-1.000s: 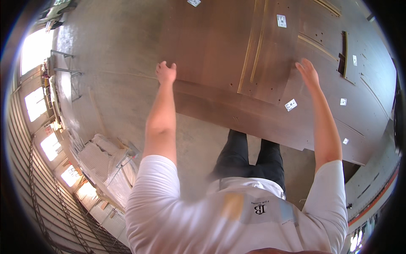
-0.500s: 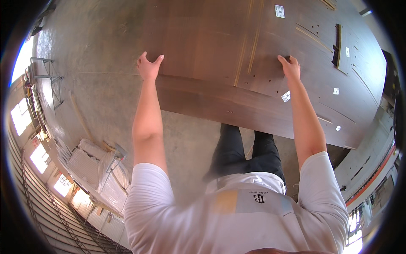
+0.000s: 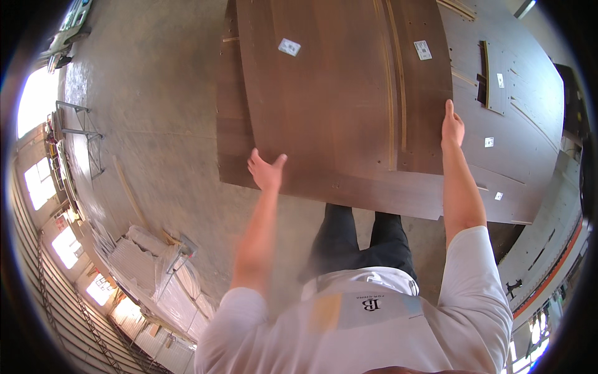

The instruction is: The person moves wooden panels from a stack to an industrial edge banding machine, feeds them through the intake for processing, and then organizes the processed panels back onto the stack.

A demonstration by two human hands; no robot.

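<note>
A flat dark-brown wooden panel [image 3: 324, 93] with white labels and slim lighter grooves lies on top of the stack in front of me. My left hand [image 3: 268, 172] is at its near left corner, thumb and fingers spread apart, the thumb over the brown surface. At the panel's right edge is my right hand [image 3: 453, 129], thumb stretched along the edge and the other fingers curled, partly hidden. Beneath, a wider brown board [image 3: 349, 188] sticks out on the left and toward me.
More labelled brown boards [image 3: 529, 124] extend to the right, one with a cut-out strip [image 3: 495, 78] on it. Plastic-wrapped goods [image 3: 149, 262] stand at lower left, near a metal frame [image 3: 81, 131]. A long pale machine bed [image 3: 542, 249] runs along the right.
The top panel shows turned and shifted, its left edge now inside the board beneath. My left hand moved right and nearer; my right hand moved right and slightly nearer, its fingers now curled.
</note>
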